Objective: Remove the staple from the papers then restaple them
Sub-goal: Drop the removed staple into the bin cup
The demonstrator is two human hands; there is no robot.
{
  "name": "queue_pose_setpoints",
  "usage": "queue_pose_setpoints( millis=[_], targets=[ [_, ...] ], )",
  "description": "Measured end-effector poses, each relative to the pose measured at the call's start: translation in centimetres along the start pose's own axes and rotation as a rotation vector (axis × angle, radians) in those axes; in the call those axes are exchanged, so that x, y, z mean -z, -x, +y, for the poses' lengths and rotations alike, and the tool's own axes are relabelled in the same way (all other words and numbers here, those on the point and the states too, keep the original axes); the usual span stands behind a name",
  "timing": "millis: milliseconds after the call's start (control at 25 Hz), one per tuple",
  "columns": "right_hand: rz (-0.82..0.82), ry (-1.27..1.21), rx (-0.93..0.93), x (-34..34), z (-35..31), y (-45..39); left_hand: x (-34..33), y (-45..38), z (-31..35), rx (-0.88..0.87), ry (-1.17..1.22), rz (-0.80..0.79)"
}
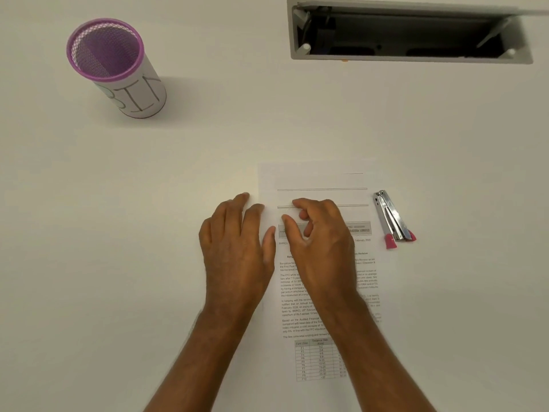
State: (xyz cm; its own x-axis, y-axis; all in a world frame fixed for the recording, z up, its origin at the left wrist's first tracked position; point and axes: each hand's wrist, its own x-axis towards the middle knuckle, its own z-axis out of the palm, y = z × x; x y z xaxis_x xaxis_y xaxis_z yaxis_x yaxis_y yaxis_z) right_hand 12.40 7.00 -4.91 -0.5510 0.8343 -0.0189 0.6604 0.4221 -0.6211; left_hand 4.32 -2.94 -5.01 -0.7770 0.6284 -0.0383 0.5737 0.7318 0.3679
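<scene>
papers (319, 185) lie flat on the white table (178, 173), stapler (393, 218) just right of them. left hand (237, 248) rests flat at their left edge; right hand (322, 242), fingers loosely curled, holds nothing visible.

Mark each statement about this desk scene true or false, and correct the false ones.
1. The stapler lies on the table to the right of the papers. True.
2. The left hand holds the stapler. False: it rests flat at the papers' left edge.
3. The purple-rimmed bin stands upright, far left. True.
4. The right hand rests on the bin. False: it is over the papers, fingers curled.
5. The bin sits on the papers. False: it stands apart on the table.
</scene>
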Motion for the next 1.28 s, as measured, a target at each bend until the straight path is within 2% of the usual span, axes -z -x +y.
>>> queue_pose_setpoints(
  millis=[320, 600, 680, 800, 920, 1000, 1120, 1280],
  targets=[
    [0.010, 0.040, 0.000, -0.6, -0.4, -0.6, -1.4, 0.2, -0.8, -0.054, -0.036, 0.069],
    [-0.078, 0.005, -0.057, 0.1, -1.2, -1.0, -1.5, 0.2, -1.0, -0.077, -0.013, 0.093],
    [-0.145, -0.091, -0.101, 0.5, -1.7, -1.7, -1.1, -0.1, -1.4, -0.072, 0.063, 0.101],
    [-0.228, -0.244, -0.129, 1.0, -4.0, -3.8, 0.1, -2.2, -2.7, 0.099, 0.304, 0.192],
    [-0.260, -0.290, -0.021, 0.9, -8.8, -7.0, 2.1, -6.4, -5.2, 0.261, 0.509, 0.414],
    [-0.250, -0.302, 0.081, 0.7, -12.3, -9.3, 3.6, -9.9, -6.8, 0.353, 0.566, 0.505],
    [-0.203, -0.295, 0.262, -0.5, -18.1, -12.7, 5.2, -14.5, -9.1, 0.406, 0.570, 0.544],
    [-0.152, -0.117, 0.470, -3.3, -23.5, -16.9, 6.2, -18.2, -10.7, 0.373, 0.616, 0.532]
  ],
)
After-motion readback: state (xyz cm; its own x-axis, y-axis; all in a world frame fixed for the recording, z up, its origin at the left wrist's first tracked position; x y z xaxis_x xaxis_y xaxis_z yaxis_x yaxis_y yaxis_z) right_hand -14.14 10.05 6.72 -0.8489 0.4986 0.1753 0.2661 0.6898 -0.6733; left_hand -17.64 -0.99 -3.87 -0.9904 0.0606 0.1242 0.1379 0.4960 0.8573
